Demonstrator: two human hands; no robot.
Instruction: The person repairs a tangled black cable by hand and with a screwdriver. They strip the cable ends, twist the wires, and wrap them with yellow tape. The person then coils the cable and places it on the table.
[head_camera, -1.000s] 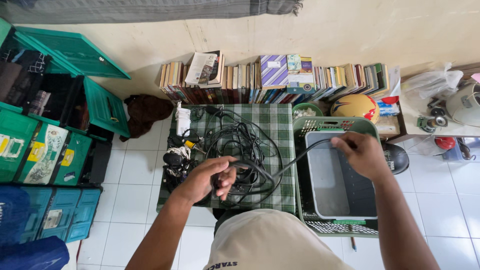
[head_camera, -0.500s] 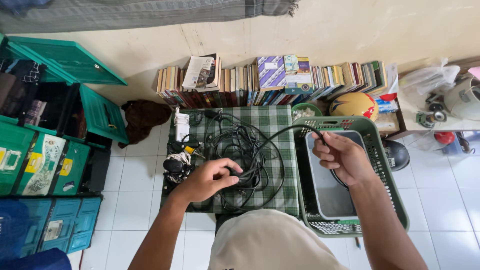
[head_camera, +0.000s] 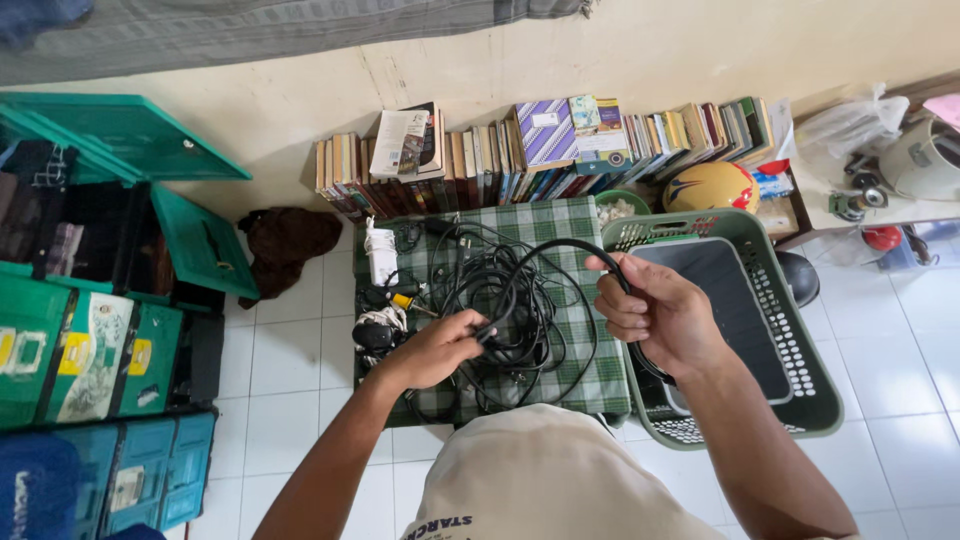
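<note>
The left hand has its fingers clenched around a black cable at the near middle of a green checked cloth spread on the white tiled floor. The right hand grips the same cable farther right, fingers curled around it at the left rim of a green plastic basket; the cable arches between the two hands above the cloth. Under the arch lies a tangle of black cords, and a white adapter lies at the cloth's far left. A row of books stands along the far wall. Green crates are stacked at the left.
</note>
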